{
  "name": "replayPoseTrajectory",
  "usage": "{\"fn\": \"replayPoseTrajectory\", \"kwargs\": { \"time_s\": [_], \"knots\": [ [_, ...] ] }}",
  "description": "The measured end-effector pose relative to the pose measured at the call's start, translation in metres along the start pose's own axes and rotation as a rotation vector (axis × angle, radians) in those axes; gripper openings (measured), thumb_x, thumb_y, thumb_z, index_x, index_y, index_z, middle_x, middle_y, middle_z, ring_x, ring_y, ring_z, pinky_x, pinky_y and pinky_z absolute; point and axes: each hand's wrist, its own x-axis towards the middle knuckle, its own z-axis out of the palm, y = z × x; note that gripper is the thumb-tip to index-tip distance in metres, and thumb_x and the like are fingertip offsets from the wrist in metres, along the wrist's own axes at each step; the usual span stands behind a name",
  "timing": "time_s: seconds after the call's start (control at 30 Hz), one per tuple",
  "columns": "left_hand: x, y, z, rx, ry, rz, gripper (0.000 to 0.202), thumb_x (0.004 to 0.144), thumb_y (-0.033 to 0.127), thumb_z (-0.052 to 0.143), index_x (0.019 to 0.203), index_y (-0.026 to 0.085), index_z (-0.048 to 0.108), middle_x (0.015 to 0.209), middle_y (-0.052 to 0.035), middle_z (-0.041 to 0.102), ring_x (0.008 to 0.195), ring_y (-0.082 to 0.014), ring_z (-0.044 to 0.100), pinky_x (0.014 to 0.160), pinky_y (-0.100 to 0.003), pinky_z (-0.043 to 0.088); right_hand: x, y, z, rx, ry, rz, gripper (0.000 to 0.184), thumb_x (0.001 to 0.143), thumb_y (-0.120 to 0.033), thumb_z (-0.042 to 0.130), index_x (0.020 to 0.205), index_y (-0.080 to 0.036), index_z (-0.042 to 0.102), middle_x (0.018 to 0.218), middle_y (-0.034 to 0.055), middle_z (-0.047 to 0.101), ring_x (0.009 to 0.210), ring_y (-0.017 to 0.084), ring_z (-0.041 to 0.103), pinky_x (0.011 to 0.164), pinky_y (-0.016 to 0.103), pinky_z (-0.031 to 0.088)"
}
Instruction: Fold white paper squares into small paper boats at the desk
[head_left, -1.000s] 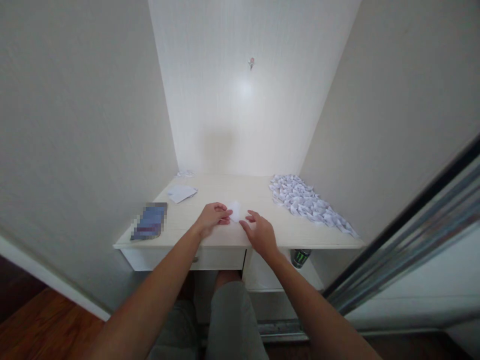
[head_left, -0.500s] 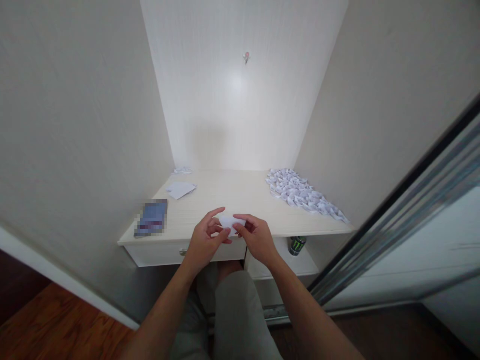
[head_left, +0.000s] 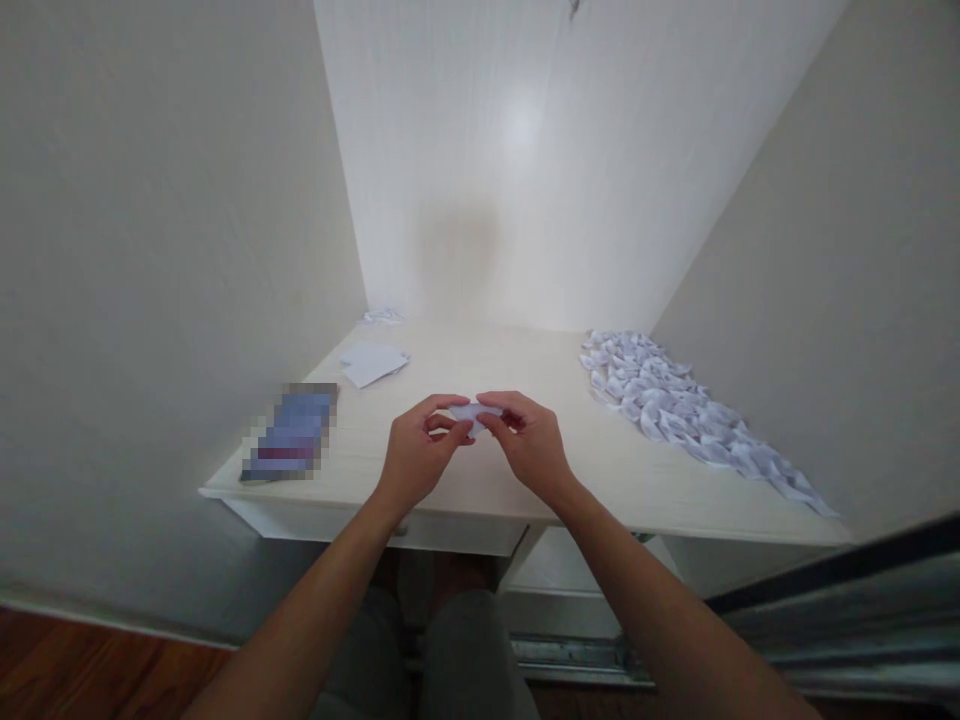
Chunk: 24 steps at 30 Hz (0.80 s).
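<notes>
A small piece of white paper (head_left: 474, 412) is pinched between my two hands above the front part of the white desk (head_left: 480, 490). My left hand (head_left: 421, 440) grips its left side with thumb and fingers, and my right hand (head_left: 531, 435) grips its right side the same way. The paper looks folded, with a straight upper edge and a narrower lower part; the fingers cover its ends. A few flat white paper sheets (head_left: 373, 362) lie on the desk beyond my left hand. To the right rests a long pile of folded white paper pieces (head_left: 660, 395).
A pixelated bluish flat object (head_left: 291, 432) lies at the desk's left front edge. A few white paper bits (head_left: 382, 316) sit in the back left corner. Walls close in on both sides, and a drawer (head_left: 450, 530) is under the desk's front edge.
My view has come closer to the desk and tilted down. The left fingers have closed onto the paper, which now shows as a narrower shape with a straight top edge.
</notes>
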Motion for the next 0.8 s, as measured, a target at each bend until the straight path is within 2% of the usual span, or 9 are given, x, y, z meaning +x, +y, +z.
{"fn": "replayPoseTrajectory", "kwargs": {
  "time_s": [0.1,0.27,0.43,0.5,0.6,0.7,0.8],
  "knots": [
    [0.016,-0.004,-0.005,-0.038,0.028,-0.019,0.034,0.072,0.030,0.082,0.100,0.015,0.069,0.081,-0.0014,0.071,0.069,-0.0154,0.071,0.072,-0.034,0.067,0.022,0.013,0.005,0.032,-0.038,-0.010,0.017,0.084,-0.022,0.072,0.101,-0.021,0.075,0.099,0.0055,0.077,0.077,0.016,0.068,0.072,0.030,0.056],
    [0.036,-0.010,-0.015,-0.073,0.119,-0.023,0.045,0.069,0.029,0.085,0.109,0.014,0.070,0.080,-0.0003,0.070,0.067,-0.0136,0.069,0.072,-0.034,0.067,0.057,0.025,0.015,-0.006,-0.140,-0.147,0.017,0.086,-0.021,0.071,0.102,-0.022,0.075,0.103,0.0061,0.076,0.086,0.018,0.070,0.074,0.030,0.057],
    [0.041,-0.016,-0.018,-0.063,0.185,-0.036,0.046,0.068,0.029,0.085,0.109,0.014,0.071,0.080,-0.0004,0.070,0.068,-0.0136,0.069,0.075,-0.036,0.067,0.067,0.037,0.029,0.116,-0.150,-0.155,0.015,0.085,-0.021,0.070,0.099,-0.023,0.076,0.107,0.0065,0.075,0.096,0.019,0.070,0.076,0.030,0.058],
    [0.040,-0.017,-0.017,-0.031,0.202,-0.041,0.042,0.069,0.029,0.085,0.106,0.014,0.071,0.075,-0.0001,0.070,0.068,-0.0146,0.070,0.075,-0.035,0.067,0.064,0.041,0.031,0.190,-0.134,-0.116,0.013,0.084,-0.021,0.071,0.096,-0.023,0.075,0.111,0.0068,0.074,0.098,0.019,0.070,0.079,0.031,0.059],
    [0.039,-0.017,-0.016,0.010,0.194,-0.054,0.033,0.070,0.028,0.085,0.096,0.015,0.071,0.068,0.0003,0.069,0.067,-0.0152,0.071,0.073,-0.031,0.065,0.059,0.047,0.031,0.309,-0.151,0.006,0.010,0.081,-0.024,0.074,0.091,-0.022,0.072,0.112,0.0077,0.073,0.091,0.018,0.071,0.079,0.032,0.059],
    [0.040,-0.018,-0.016,0.045,0.167,-0.079,0.030,0.069,0.027,0.086,0.091,0.015,0.069,0.069,-0.0008,0.070,0.068,-0.0153,0.071,0.069,-0.026,0.063,0.057,0.054,0.029,0.403,-0.217,0.165,0.019,0.076,-0.027,0.079,0.091,-0.020,0.072,0.099,0.0075,0.076,0.078,0.017,0.071,0.075,0.033,0.059],
    [0.040,-0.019,-0.017,0.070,0.156,-0.106,0.033,0.068,0.028,0.086,0.093,0.015,0.069,0.063,0.0008,0.068,0.065,-0.0154,0.070,0.069,-0.028,0.064,0.058,0.060,0.028,0.478,-0.306,0.281,0.022,0.073,-0.027,0.080,0.092,-0.018,0.074,0.080,0.0041,0.075,0.069,0.016,0.069,0.069,0.032,0.057]
  ]
}}
